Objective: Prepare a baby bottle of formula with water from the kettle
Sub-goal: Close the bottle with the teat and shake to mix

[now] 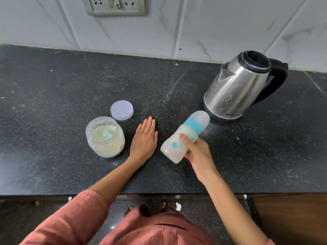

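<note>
Baby bottle (pixel 184 138): centre-right of the frame, raised off the countertop (pixel 62 82), tilted with its clear cap toward the upper right; blue collar, milky contents, outline blurred.
Right hand (pixel 196 151): wrapped around the bottle's lower body, thumb across its front.
Left hand (pixel 144 140): centre of the frame, flat and released, palm down on the countertop, holding nothing.
Formula jar (pixel 105 137): just left of the left hand, uncapped, holding pale powder with a blue scoop (pixel 107 133) resting in it.
Jar lid (pixel 122 110): lilac, lying flat just above the jar.
Kettle (pixel 237 87): steel with black lid and handle, upper right, lid closed, near the bottle's cap.
Socket plate (pixel 115 5): on the tiled wall, top of frame.
</note>
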Demonstrator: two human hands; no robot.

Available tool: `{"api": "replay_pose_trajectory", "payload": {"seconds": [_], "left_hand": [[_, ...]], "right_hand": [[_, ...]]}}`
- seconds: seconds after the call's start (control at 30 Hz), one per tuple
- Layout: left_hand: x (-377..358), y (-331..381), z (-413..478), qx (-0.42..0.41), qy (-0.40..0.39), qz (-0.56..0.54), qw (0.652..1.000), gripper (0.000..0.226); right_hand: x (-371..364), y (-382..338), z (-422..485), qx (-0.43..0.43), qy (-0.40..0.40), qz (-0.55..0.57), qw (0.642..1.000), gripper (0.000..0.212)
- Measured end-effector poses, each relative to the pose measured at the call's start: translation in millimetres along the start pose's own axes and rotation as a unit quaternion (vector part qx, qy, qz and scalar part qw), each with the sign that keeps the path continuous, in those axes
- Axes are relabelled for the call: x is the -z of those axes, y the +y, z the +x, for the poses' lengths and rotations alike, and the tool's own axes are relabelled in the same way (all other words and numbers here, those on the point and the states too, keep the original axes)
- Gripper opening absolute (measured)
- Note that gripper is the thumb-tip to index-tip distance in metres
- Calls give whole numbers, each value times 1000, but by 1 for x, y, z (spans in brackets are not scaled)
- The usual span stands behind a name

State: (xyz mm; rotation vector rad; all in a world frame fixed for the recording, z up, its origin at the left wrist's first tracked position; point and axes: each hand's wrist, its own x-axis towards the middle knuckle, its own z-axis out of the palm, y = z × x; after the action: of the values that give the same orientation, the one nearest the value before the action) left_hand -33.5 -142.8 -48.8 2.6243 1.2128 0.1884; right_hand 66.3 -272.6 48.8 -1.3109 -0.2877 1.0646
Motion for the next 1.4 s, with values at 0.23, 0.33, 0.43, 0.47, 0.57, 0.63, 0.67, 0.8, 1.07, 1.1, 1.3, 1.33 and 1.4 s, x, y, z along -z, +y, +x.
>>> {"api": "replay_pose_trajectory", "payload": {"seconds": [0.23, 0.33, 0.43, 0.47, 0.57, 0.63, 0.67, 0.8, 1.07, 1.1, 1.3, 1.33, 1.4], "left_hand": [[0, 0, -1, -3, 4, -7, 1000, 51], [0, 0, -1, 1, 3, -9, 1000, 51], [-1, 0, 0, 2, -1, -7, 1000, 51], [-1, 0, 0, 3, -2, -8, 1000, 51], [-1, 0, 0, 3, 0, -13, 1000, 51], [0, 0, 0, 1, 3, -14, 1000, 51], [0, 0, -1, 0, 3, -13, 1000, 51], [0, 0, -1, 1, 4, -12, 1000, 51], [-1, -1, -1, -1, 6, -11, 1000, 51], [-1, -1, -1, -1, 5, -11, 1000, 51], [-2, 0, 0, -1, 11, -20, 1000, 50], [-2, 0, 0, 0, 10, -21, 1000, 50], [-2, 0, 0, -1, 6, -17, 1000, 51]], "right_hand": [[5, -14, 10, 47, 61, 97, 992, 18], [0, -13, 12, 47, 69, 125, 989, 13], [-2, -1, -4, 1, -17, -61, 998, 13], [0, 1, -6, -7, -36, -115, 993, 15], [5, -4, -1, 18, -1, -66, 998, 16], [5, -12, 8, 43, 61, 79, 994, 14], [3, -13, 11, 52, 86, 132, 986, 14], [0, -1, 5, 33, 58, 18, 998, 14], [0, -13, 8, 41, 50, 74, 995, 14], [-1, -14, 11, 46, 67, 116, 990, 15], [-4, 3, -9, 4, -50, -126, 991, 18], [-3, 2, -10, 5, -51, -135, 989, 18], [0, -3, -4, 15, -10, -46, 999, 14]]}}
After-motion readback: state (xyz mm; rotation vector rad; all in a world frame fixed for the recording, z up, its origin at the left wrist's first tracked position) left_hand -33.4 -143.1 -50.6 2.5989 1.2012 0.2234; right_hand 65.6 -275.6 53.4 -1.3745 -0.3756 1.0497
